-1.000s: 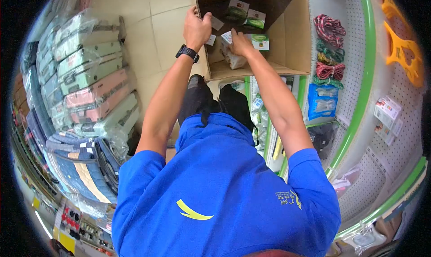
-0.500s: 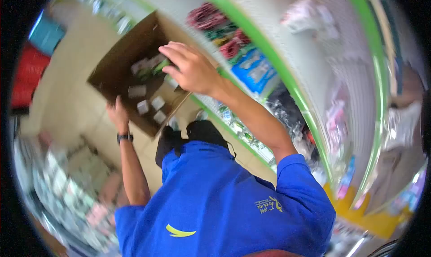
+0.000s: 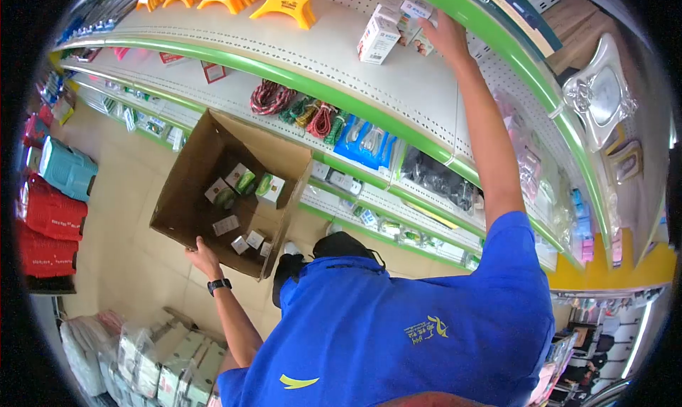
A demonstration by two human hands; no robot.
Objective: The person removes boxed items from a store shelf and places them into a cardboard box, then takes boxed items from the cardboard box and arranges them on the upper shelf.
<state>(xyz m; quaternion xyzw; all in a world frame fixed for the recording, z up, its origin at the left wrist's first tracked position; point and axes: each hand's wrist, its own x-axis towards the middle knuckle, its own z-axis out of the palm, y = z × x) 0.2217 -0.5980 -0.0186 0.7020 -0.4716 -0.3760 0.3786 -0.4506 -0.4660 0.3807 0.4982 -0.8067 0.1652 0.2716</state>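
My left hand (image 3: 204, 259) grips the lower edge of an open cardboard box (image 3: 177, 187), its thumb along the wall and a dark watch on the wrist. Inside lie several small cartons, among them a white-and-green carton (image 3: 270, 188) and small white boxes (image 3: 247, 242). Up on the shelf, my right hand (image 3: 447, 39) reaches in beside a group of small white cartons (image 3: 414, 27), fingers stretched and thumb apart. Its fingertips are partly hidden, and whether they touch the cartons is unclear. Another white carton (image 3: 378, 36) stands just left of them.
Green-edged shelves (image 3: 327, 133) run diagonally across the view. Coiled ropes (image 3: 273, 98) and blue packs (image 3: 366, 143) sit on a lower shelf, yellow-orange stands (image 3: 288, 2) higher up. Red baskets (image 3: 51, 222) are at left, wrapped bundles (image 3: 170, 357) lower left.
My right hand has moved from over the cardboard box up to the shelf cartons. My left hand stays on the box. The view has turned, showing more of the upper shelf.
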